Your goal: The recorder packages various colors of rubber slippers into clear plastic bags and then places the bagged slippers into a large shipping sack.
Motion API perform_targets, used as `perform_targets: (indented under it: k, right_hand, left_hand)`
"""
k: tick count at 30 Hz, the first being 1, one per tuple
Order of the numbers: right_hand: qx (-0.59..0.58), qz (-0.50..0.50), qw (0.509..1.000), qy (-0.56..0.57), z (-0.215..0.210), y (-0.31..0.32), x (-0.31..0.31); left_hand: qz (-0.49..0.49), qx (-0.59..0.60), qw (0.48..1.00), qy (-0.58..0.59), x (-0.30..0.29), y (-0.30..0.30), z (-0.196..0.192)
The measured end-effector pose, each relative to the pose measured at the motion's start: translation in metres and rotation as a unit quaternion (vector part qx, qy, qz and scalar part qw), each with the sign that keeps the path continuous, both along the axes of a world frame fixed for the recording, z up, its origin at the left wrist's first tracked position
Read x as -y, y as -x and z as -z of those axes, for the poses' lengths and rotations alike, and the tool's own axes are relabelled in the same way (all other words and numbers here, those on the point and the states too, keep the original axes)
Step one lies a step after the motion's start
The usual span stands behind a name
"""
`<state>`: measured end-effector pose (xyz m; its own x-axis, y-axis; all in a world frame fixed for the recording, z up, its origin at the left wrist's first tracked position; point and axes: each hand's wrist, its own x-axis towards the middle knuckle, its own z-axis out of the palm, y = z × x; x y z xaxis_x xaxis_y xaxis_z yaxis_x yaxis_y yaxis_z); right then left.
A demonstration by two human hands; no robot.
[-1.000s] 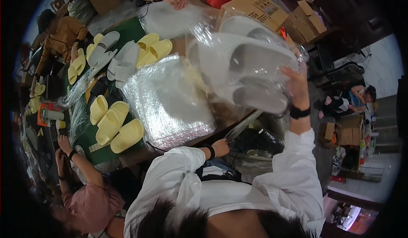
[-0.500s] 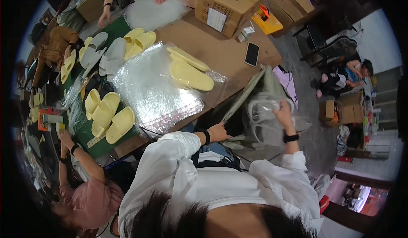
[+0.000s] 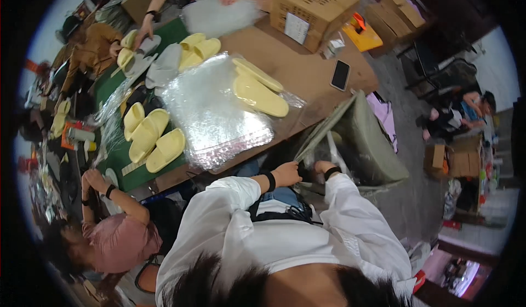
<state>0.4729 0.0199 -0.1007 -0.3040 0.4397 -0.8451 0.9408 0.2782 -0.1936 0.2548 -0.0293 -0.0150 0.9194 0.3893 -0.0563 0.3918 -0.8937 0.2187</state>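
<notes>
My left hand [image 3: 286, 173] is closed on the near rim of an olive-green sack [image 3: 378, 142], which stands open beside the table. Inside the sack's mouth is my right hand [image 3: 324, 167], closed at a clear bag of whitish slippers [image 3: 335, 149]; its fingertips are partly hidden. Only part of the bagged slippers shows between the sack's walls. On the table, left of the sack, a pair of yellow slippers in clear plastic [image 3: 260, 94] lies on a stack of clear plastic bags [image 3: 213, 115].
Loose yellow slippers [image 3: 148, 137] and grey slippers [image 3: 164, 66] lie on the table's green part. A phone [image 3: 340, 75] and a cardboard box [image 3: 315, 11] are at its far right. One person in pink [image 3: 123, 241] sits at my left; another's hand [image 3: 145, 30] reaches across the far side.
My right hand has carried the bagged slippers leftward and down into the sack. My left hand stays on the sack's rim. The far person's hand has moved onto the slippers.
</notes>
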Motion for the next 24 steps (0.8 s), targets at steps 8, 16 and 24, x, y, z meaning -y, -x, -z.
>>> perform_targets:
  k: [8,16,24]
  right_hand:
    - [-0.434,0.124,0.867,-0.210,-0.173,0.161,-0.115]
    - [-0.225,0.012,0.943,-0.246,-0.149,0.238,-0.086]
    - [-0.341,-0.007,0.784,-0.518,-0.121,0.163,-0.145]
  left_hand:
    - [-0.040,0.057,0.997,-0.036,0.003,0.015,0.017]
    - [-0.088,0.142,0.983,-0.081,0.010,0.022,0.035]
    - [-0.018,0.062,0.995,-0.070,0.002,0.019,0.024]
